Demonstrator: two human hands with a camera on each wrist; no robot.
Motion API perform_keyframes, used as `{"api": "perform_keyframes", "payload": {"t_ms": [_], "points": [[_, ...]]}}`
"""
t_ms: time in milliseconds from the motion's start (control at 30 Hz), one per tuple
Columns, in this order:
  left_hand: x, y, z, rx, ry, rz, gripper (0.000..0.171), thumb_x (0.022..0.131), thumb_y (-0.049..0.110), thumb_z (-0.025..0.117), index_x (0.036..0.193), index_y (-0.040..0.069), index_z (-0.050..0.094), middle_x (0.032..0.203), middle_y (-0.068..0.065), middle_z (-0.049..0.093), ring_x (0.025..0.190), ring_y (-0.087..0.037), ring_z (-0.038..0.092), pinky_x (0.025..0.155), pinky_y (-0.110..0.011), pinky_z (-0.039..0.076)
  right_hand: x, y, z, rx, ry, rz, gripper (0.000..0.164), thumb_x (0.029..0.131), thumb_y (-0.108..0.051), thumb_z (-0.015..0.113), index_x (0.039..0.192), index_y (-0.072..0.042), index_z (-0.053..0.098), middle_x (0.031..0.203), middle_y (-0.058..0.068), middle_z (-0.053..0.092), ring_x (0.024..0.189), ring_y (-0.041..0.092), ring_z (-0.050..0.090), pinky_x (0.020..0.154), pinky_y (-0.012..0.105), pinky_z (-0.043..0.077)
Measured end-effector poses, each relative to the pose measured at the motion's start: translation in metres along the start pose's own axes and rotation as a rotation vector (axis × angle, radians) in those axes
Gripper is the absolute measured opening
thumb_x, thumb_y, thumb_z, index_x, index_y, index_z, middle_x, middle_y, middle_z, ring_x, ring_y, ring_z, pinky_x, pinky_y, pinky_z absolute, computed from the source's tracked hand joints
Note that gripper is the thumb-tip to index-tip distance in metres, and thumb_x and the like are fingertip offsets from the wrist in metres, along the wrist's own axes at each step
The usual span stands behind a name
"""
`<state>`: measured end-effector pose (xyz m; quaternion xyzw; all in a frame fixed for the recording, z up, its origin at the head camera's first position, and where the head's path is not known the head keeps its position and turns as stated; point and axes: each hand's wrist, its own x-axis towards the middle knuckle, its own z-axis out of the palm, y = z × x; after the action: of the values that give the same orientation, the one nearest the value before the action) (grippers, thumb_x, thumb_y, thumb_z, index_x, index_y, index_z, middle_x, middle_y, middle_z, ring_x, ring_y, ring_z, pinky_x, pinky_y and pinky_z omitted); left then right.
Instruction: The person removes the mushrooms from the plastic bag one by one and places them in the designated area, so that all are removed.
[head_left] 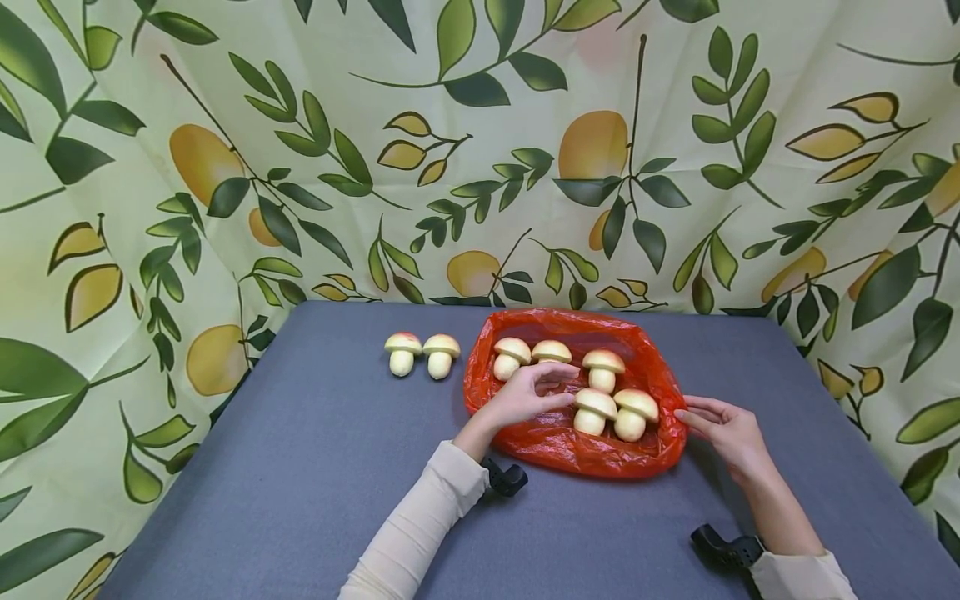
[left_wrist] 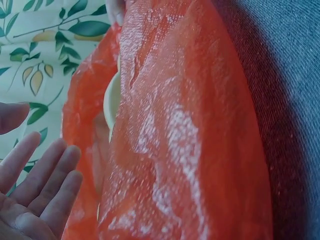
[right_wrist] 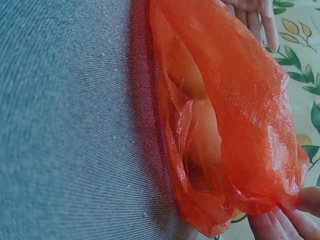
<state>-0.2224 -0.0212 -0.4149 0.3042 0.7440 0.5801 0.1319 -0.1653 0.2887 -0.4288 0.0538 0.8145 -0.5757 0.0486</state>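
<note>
A red plastic bag [head_left: 555, 454] lies with its mouth wide and its rim turned out. Inside it are several toy mushrooms with pale stems and cream caps, among them one mushroom [head_left: 603, 371] at the right rear and another [head_left: 632, 415] at the right front. My left hand [head_left: 528, 396] hovers over the bag's mouth among the mushrooms, fingers extended and holding nothing; the left wrist view shows its spread fingers [left_wrist: 45, 175]. At the right side of the bag, my right hand [head_left: 727, 437] pinches the rim between thumb and fingers [right_wrist: 280, 225].
Two more mushrooms, a left one [head_left: 402, 354] and a right one [head_left: 440, 357], stand on the grey-blue table [head_left: 315, 433] just left of the bag. Behind the table hangs a cloth [head_left: 405, 250] printed with leaves and fruit.
</note>
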Motion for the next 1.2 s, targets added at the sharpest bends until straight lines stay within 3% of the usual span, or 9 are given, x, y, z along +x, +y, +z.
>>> {"api": "perform_keyframes", "payload": {"t_ms": [100, 267, 467, 600, 800, 1033, 1200], "points": [[0.003, -0.001, 0.003, 0.006, -0.009, 0.000, 0.043, 0.091, 0.004, 0.063, 0.131, -0.006, 0.053, 0.133, -0.029, 0.056, 0.127, -0.037, 0.054, 0.110, -0.048, 0.042, 0.000, -0.001, 0.000, 0.004, 0.001, -0.009, 0.012, 0.091, -0.022, 0.067, 0.101, -0.029, 0.067, 0.079, -0.032, 0.066, 0.077, -0.013, 0.063, 0.071, 0.014, 0.056], [0.006, -0.002, 0.009, 0.015, -0.021, -0.007, 0.044, 0.091, 0.006, 0.063, 0.132, -0.007, 0.052, 0.134, -0.027, 0.056, 0.129, -0.037, 0.053, 0.110, -0.050, 0.042, -0.001, -0.001, 0.001, -0.019, 0.006, -0.006, 0.024, 0.091, -0.023, 0.066, 0.112, -0.012, 0.068, 0.079, -0.032, 0.066, 0.076, -0.012, 0.063, 0.071, 0.014, 0.057], [0.009, -0.005, 0.014, 0.038, -0.012, -0.011, 0.044, 0.090, 0.006, 0.065, 0.131, -0.006, 0.054, 0.135, -0.025, 0.057, 0.130, -0.034, 0.053, 0.106, -0.051, 0.045, -0.002, -0.001, 0.001, -0.019, 0.006, -0.013, 0.017, 0.091, -0.024, 0.067, 0.107, -0.019, 0.069, 0.079, -0.032, 0.066, 0.076, -0.012, 0.063, 0.071, 0.014, 0.057], [0.013, -0.007, 0.019, 0.059, -0.011, -0.017, 0.045, 0.090, 0.007, 0.066, 0.131, -0.005, 0.054, 0.135, -0.023, 0.058, 0.129, -0.033, 0.054, 0.105, -0.048, 0.047, -0.003, -0.002, 0.001, -0.031, 0.011, -0.014, 0.029, 0.091, -0.026, 0.067, 0.113, -0.008, 0.067, 0.078, -0.032, 0.065, 0.076, -0.012, 0.063, 0.071, 0.014, 0.057], [0.019, -0.007, 0.027, 0.063, 0.020, -0.070, 0.045, 0.088, 0.010, 0.069, 0.130, -0.001, 0.057, 0.134, -0.019, 0.060, 0.127, -0.030, 0.056, 0.105, -0.042, 0.048, -0.001, -0.002, 0.000, -0.011, 0.006, -0.010, 0.012, 0.091, -0.024, 0.067, 0.103, -0.026, 0.068, 0.078, -0.033, 0.065, 0.077, -0.013, 0.063, 0.071, 0.014, 0.056], [0.023, -0.011, 0.034, 0.210, 0.063, -0.113, 0.047, 0.084, 0.018, 0.074, 0.127, 0.006, 0.061, 0.128, -0.009, 0.066, 0.115, -0.021, 0.062, 0.097, -0.021, 0.048, -0.001, -0.001, 0.000, -0.008, -0.003, -0.003, 0.015, 0.091, -0.025, 0.067, 0.106, -0.023, 0.069, 0.079, -0.033, 0.066, 0.077, -0.014, 0.063, 0.071, 0.013, 0.056], [0.025, -0.013, 0.037, 0.265, 0.074, -0.142, 0.049, 0.083, 0.020, 0.076, 0.128, 0.007, 0.061, 0.128, -0.009, 0.066, 0.119, -0.021, 0.061, 0.099, -0.018, 0.046, -0.002, -0.002, 0.000, -0.015, -0.003, -0.006, 0.015, 0.091, -0.026, 0.067, 0.105, -0.024, 0.068, 0.079, -0.033, 0.065, 0.077, -0.014, 0.063, 0.071, 0.012, 0.056]]}}
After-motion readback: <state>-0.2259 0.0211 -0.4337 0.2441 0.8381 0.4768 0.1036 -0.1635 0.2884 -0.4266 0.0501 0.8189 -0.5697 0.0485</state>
